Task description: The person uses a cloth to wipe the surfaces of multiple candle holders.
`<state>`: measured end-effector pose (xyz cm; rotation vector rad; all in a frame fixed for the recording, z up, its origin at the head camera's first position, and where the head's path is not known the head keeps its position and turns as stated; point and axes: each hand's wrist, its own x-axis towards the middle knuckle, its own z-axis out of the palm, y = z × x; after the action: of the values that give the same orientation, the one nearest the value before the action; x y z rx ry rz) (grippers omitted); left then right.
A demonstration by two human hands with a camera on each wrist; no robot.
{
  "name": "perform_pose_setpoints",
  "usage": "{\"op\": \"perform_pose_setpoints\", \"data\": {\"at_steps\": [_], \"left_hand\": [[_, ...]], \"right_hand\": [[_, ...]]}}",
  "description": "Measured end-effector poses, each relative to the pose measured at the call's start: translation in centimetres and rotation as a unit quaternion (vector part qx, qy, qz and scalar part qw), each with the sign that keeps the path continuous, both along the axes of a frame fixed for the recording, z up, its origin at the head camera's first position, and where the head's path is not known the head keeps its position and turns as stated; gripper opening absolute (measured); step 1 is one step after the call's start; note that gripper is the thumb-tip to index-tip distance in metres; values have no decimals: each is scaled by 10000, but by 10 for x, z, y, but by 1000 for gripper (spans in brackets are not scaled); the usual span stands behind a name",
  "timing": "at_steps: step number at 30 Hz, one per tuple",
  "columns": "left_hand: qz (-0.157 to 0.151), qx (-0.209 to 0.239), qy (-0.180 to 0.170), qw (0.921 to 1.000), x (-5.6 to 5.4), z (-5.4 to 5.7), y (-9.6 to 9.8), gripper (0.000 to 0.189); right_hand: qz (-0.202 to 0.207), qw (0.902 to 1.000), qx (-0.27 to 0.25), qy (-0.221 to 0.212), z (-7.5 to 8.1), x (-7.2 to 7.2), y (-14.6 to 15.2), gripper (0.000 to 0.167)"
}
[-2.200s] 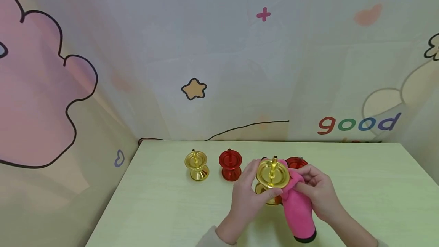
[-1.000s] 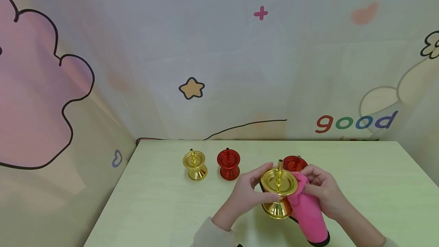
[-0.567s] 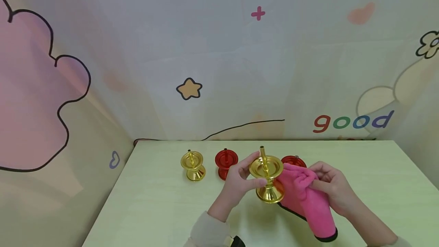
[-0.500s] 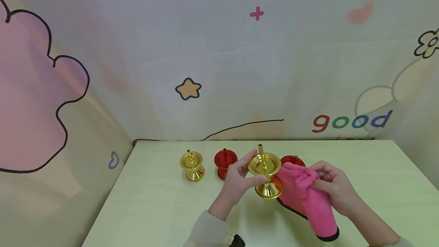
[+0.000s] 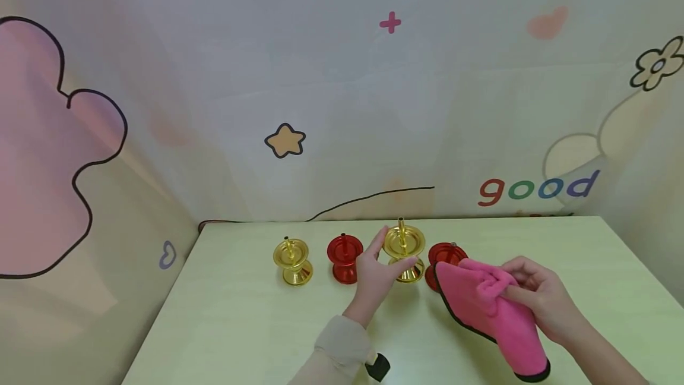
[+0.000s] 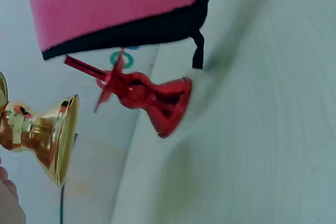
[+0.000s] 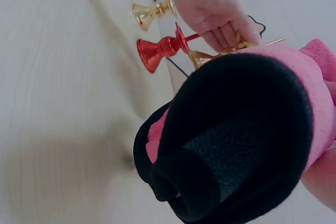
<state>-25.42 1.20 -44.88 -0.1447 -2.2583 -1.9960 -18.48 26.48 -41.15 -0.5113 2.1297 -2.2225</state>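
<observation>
Gold candlestick point(image 5: 405, 246) is held above the table point(image 5: 240, 325) by left hand point(image 5: 375, 277)

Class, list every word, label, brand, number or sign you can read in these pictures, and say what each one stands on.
"good": in coloured letters on the backdrop.
"+": a pink plus sign, also on the backdrop.
Unreadable: a line of print under "good", mostly cut off at the table's back edge.
None: no lettering can be made out on the gold stands, red stands or pink cloth.
</observation>
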Motion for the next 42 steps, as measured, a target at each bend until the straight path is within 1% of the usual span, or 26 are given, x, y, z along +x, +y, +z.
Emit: {"op": "perform_pose_setpoints", "data": {"at_steps": [5, 10, 12, 17, 19, 24, 32, 39, 42], "left_hand": [[289, -115, -66, 9995, -10, -17, 9, 77], [583, -196, -17, 9981, -18, -34, 17, 79], [749, -339, 111, 9966, -20, -40, 20, 79], [1058, -652, 140, 9921, -22, -52, 23, 79], [1089, -745, 64, 9912, -22, -55, 23, 79], [1111, -843, 129, 9901, -19, -58, 23, 78], [1025, -946, 3, 9902, -17, -63, 18, 79], [849, -1063, 253, 9904, -15, -68, 14, 80], [734, -1136, 268, 9904, -15, -70, 13, 81]], "right_hand": [[-97, 9998, 45, -163, -6, 4, 11, 38], [-169, 9992, 94, -352, -11, 8, 18, 37], [-160, 9990, 102, -398, -13, 9, 20, 37], [-159, 9981, 196, -571, -16, 12, 23, 36], [-146, 9978, 210, -608, -18, 12, 24, 36], [-85, 9981, 117, -591, -21, 13, 25, 37], [-40, 9986, -19, -526, -23, 14, 26, 38], [-20, 9989, -126, -445, -23, 14, 26, 39], [-13, 9990, -144, -412, -23, 14, 26, 40]]}}
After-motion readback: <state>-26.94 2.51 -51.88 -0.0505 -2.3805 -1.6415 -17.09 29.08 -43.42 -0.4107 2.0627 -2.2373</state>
